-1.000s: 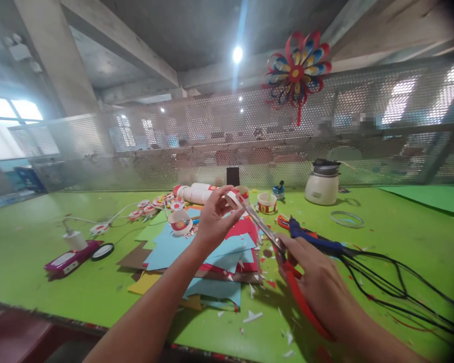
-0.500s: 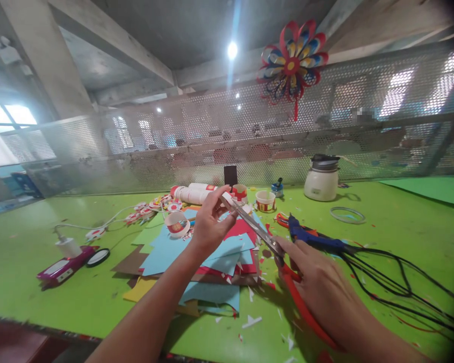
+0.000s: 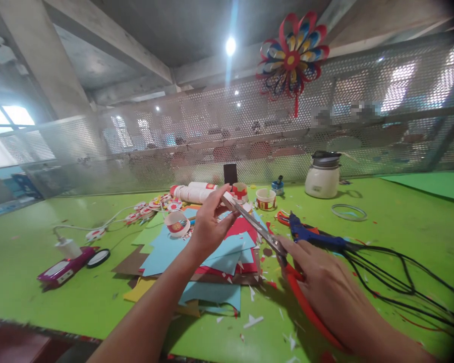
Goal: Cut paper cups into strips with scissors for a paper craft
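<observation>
My right hand (image 3: 325,275) is wrapped round the red handles of a pair of scissors (image 3: 263,232). Their blades point up and left, with the tips at a small white paper piece (image 3: 229,199). That piece is pinched between the thumb and fingers of my left hand (image 3: 212,222), which hides part of it. Below both hands lies a pile of coloured paper sheets (image 3: 166,254), light blue on top, with red, brown and yellow among them. White and red paper scraps (image 3: 253,321) are scattered in front of the pile.
A blue glue gun (image 3: 318,237) with black cables lies right of the scissors. Cut paper cups (image 3: 266,200) and stacked cups (image 3: 192,193) stand behind. A purple power strip (image 3: 66,267) is at left, a white jar-like appliance (image 3: 322,176) at back right. A paper flower (image 3: 292,58) hangs above.
The scissors and my hands stay almost in place, the blades still at the white paper. The whole view has shifted slightly.
</observation>
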A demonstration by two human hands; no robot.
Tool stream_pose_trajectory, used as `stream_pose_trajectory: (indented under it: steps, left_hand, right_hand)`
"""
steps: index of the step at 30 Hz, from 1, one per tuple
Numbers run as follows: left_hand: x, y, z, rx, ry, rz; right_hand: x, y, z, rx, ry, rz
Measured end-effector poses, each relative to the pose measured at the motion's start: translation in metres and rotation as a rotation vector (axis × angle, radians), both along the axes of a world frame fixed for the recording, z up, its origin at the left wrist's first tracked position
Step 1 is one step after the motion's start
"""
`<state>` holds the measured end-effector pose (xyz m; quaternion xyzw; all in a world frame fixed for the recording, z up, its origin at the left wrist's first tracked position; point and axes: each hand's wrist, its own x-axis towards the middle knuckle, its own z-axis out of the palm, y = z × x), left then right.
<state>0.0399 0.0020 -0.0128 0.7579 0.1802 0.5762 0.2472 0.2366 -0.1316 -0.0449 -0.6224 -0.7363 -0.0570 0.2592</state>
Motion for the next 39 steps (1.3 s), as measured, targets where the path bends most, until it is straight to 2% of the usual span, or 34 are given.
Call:
stream_pose_trajectory:
  steps: [8, 13, 23, 32, 39]
  left_hand:
    - [0.0, -0.001, 0.0, 0.065, 0.043, 0.062]
    - [0.001, 0.0, -0.001, 0.052, 0.022, 0.065]
    - [0.003, -0.001, -0.001, 0.011, -0.004, 0.025]
    - [0.001, -0.004, 0.002, 0.0, -0.008, -0.03]
    - [0.0, -0.003, 0.001, 0.007, -0.015, -0.083]
  right_hand:
    - [0.001, -0.001, 0.002, 0.05, -0.081, -0.01]
    - [0.001, -0.001, 0.001, 0.052, -0.073, 0.007]
    - [-0.001, -0.005, 0.009, 0.106, -0.024, 0.041]
    - [0.004, -0.001, -0.002, 0.104, -0.031, 0.033]
    - [0.002, -0.004, 0.004, 0.153, 0.016, 0.069]
